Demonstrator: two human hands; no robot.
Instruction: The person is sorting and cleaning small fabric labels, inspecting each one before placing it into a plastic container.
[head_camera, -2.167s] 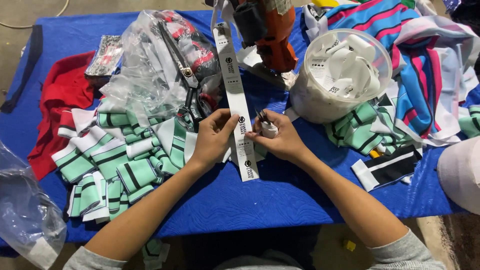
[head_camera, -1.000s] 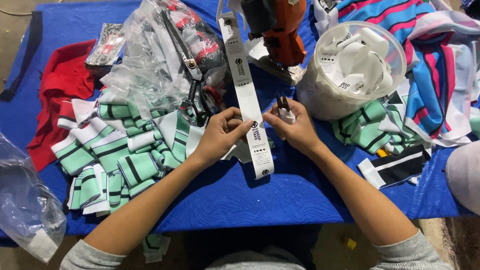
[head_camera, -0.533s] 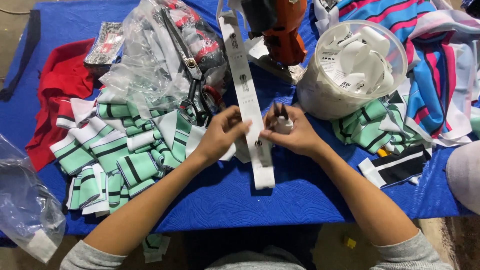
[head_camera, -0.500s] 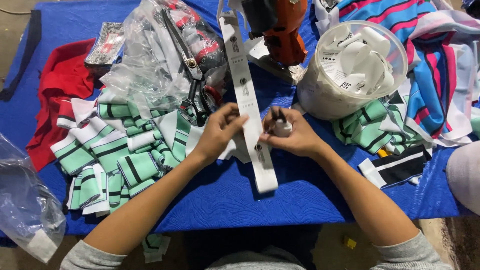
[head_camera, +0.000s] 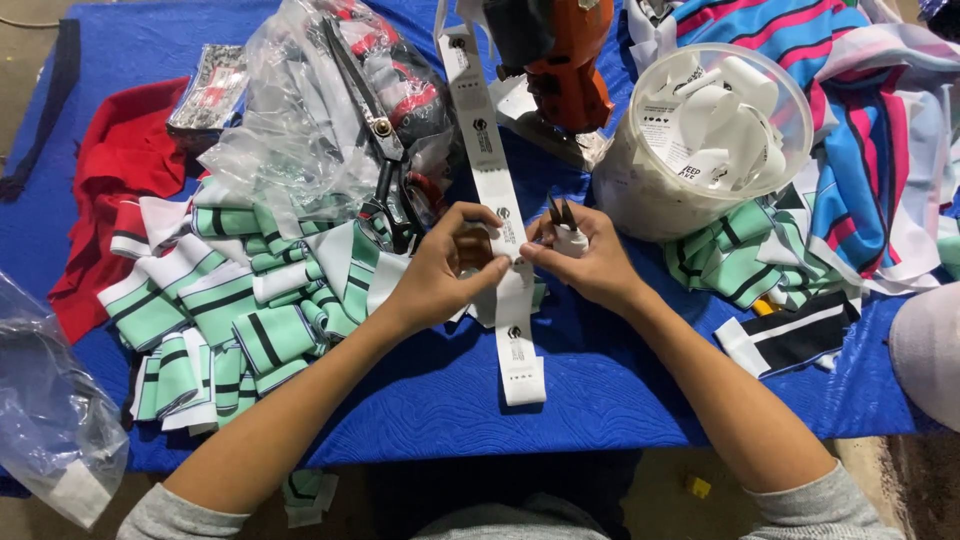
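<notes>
1. The label strip (head_camera: 505, 250) is pinched over the blue cloth (head_camera: 640, 390) by the left hand (head_camera: 440, 265), lower than a second ago.
2. Small snips (head_camera: 562, 222) are gripped in the right hand (head_camera: 585, 262), now brought against the strip.

Both hands (head_camera: 520, 265) pinching label strip (head_camera: 505, 250) (white), blue cloth (head_camera: 420, 400)

Glossy white label ribbon (head_camera: 505, 240) over quilted blue cloth (head_camera: 420, 400).

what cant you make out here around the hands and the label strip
Head view only:
- Small black snips in the right hand: handles hidden by fingers.
- Long white printed label strip: top end cut off by the frame edge.
- Orange machine: upper part cropped.
- Left hand: palm faces away.
</notes>
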